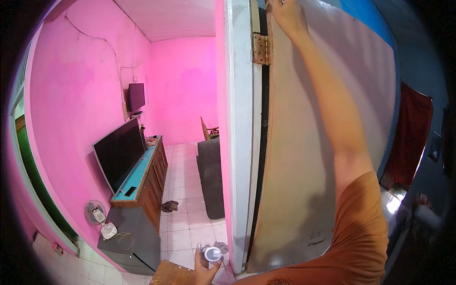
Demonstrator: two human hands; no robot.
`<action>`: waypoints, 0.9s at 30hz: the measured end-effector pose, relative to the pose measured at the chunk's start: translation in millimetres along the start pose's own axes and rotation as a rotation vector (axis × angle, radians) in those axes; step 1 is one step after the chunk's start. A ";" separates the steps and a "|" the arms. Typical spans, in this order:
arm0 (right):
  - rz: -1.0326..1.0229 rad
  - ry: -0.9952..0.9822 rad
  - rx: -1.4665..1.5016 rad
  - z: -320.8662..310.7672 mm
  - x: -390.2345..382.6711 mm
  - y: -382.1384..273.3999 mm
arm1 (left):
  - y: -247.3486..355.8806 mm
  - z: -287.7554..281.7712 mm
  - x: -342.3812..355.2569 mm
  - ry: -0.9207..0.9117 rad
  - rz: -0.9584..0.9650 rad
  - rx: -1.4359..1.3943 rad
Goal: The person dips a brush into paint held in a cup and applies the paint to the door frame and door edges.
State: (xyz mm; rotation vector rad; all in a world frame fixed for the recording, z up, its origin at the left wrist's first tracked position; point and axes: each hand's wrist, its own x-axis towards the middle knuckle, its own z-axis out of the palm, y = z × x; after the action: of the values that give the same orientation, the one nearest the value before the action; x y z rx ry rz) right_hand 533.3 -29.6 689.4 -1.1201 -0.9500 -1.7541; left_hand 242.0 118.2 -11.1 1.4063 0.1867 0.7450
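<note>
My right arm reaches up across a beige door [304, 156]. At the top edge of the picture, my right hand [289, 18] is beside the door's hinge side, above a rusty hinge [261, 49]. Its fingers are bent together, and what they hold, if anything, is cut off by the frame. Low in the middle, my left hand [205, 271] grips a small round white cup [213, 254] with something greyish inside. A crumpled grey thing [221, 246] shows just behind the cup; whether the hand touches it I cannot tell.
Beside the door stands a white frame [240, 142]. Beyond it, a television [121, 154] rests on a wooden cabinet [154, 183], near a dark sofa [211, 178]. A fan [97, 213] sits on a grey box-shaped unit [130, 237]. Dark cloth [169, 206] lies on the tiles.
</note>
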 end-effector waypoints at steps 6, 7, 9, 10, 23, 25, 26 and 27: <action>-0.070 0.084 -0.161 47.2 42.9 38.2 | 11.9 6.0 12.2 0.067 0.044 -0.066; -0.076 0.087 -0.149 55.2 43.9 35.3 | 22.4 7.7 11.7 0.089 0.001 -0.046; 0.049 0.002 -0.251 64.3 42.3 28.2 | 38.3 11.8 10.3 0.142 -0.111 -0.035; 0.043 0.007 -0.249 67.4 46.8 31.0 | 35.8 11.6 11.5 0.142 -0.105 -0.039; -0.498 -0.186 -0.711 77.0 90.0 92.8 | -3.1 6.6 29.6 0.105 -0.025 -0.048; -0.513 -0.150 -0.670 83.1 84.9 89.4 | -2.8 6.2 31.6 0.111 -0.029 -0.065; -0.354 -0.251 -0.521 90.0 68.0 65.4 | -0.5 2.1 25.3 0.150 -0.034 -0.053; -0.201 -0.348 -0.398 86.8 59.3 52.9 | -0.1 0.4 21.6 0.162 -0.036 -0.045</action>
State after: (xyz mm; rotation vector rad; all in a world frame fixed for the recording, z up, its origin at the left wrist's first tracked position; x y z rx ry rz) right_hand 593.1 14.3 780.7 -1.6751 -0.9657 -2.0081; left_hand 258.7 130.2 -4.6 1.2972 0.3189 0.8285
